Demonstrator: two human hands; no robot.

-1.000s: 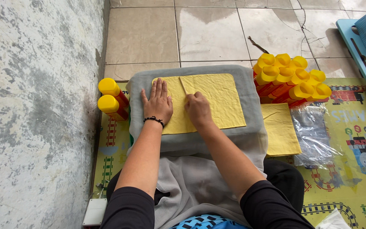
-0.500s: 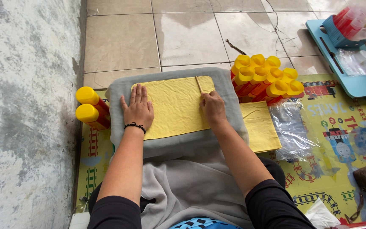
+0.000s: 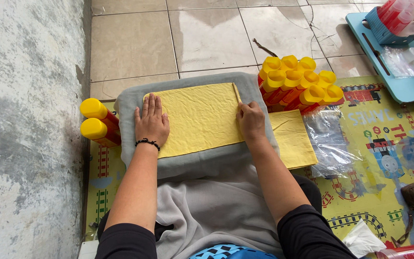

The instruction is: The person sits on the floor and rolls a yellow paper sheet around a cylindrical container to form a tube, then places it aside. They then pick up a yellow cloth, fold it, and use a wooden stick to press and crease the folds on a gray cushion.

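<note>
A yellow sheet of crinkled paper (image 3: 200,117) lies flat on a grey cloth-covered cushion (image 3: 192,163) on my lap. My left hand (image 3: 151,121), with a black bead bracelet at the wrist, presses palm-down on the sheet's left edge, fingers together. Resting on the sheet's right edge, my right hand (image 3: 251,120) has its fingers bent over a thin stick (image 3: 236,92) that lies along that edge. A second yellow sheet (image 3: 293,141) lies to the right, partly under the cushion.
Two red bottles with yellow caps (image 3: 99,125) lie by the grey concrete wall (image 3: 25,120) at left. A cluster of several such bottles (image 3: 295,81) stands at right. Clear plastic bags (image 3: 334,144) lie on a patterned play mat (image 3: 384,144). A blue tray (image 3: 398,86) sits on the tiled floor.
My right hand has slid from the middle of the sheet to its right edge. My left hand stays on the left side. The camera view has shifted.
</note>
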